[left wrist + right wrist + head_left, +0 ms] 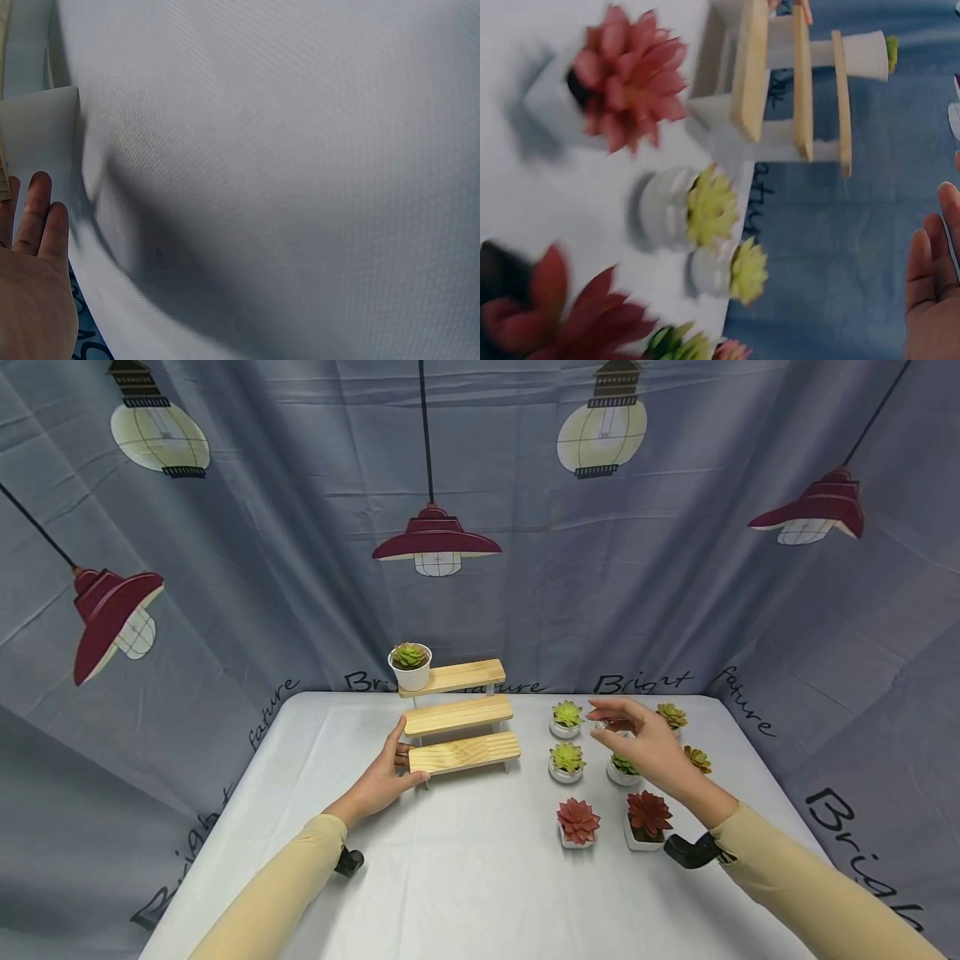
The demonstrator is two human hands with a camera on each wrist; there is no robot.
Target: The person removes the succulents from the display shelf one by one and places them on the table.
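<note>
A three-tier wooden step stand (461,714) stands at the back left of the table. My left hand (381,781) is at its left end, the thumb along the lowest step's front and the index finger by the middle step, holding that end. On the left of the top step sits a green succulent in a white pot (410,667). My right hand (643,745) hovers over the potted succulents at the right, thumb and fingers apart with nothing between them. Beneath its fingertips shows a reddish succulent (618,725), partly hidden. Beside it is a green succulent (622,767).
Two light-green succulents (567,760) stand left of the right hand. Nearer me are a red succulent (577,822) and a dark-red one (648,817). Two yellowish-green succulents (672,717) stand farther right, partly behind the hand. A grey curtain (517,610) hangs behind the white table (480,877).
</note>
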